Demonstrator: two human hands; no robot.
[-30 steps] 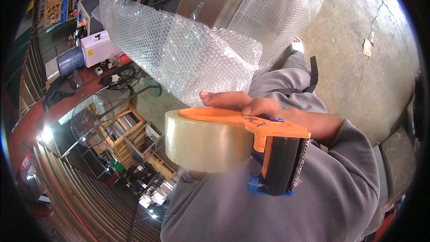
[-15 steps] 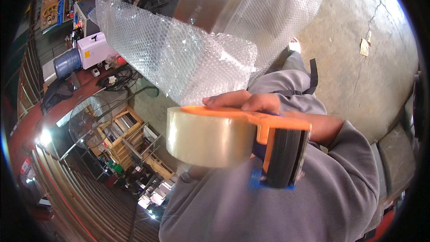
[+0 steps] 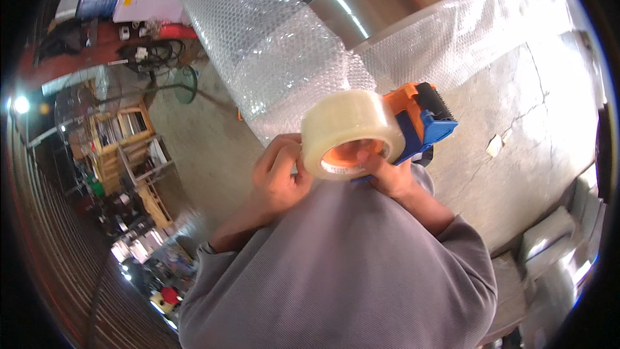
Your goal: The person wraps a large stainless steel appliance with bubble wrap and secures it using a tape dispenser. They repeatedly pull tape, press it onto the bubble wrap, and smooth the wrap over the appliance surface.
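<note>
My right hand grips a tape dispenser with an orange frame, blue parts and a toothed cutter at its upper right end. Its thumb reaches into the core of the wide roll of clear packing tape mounted on it. Close against the left side of the roll is my left hand, its fingers curled and closed. Whether they pinch the tape's end cannot be made out. Just beyond the roll lies a sheet of bubble wrap, partly hidden by the roll.
A shiny metal panel stands at the far side, with more bubble wrap along it to the right. Left are a wooden crate, coiled black cables and a white box. Grey cushioned seats stand at the right.
The dispenser has turned, so its cutter points up and right and the roll's open core shows. My left hand has come into sight beside the roll. The whole view has shifted.
</note>
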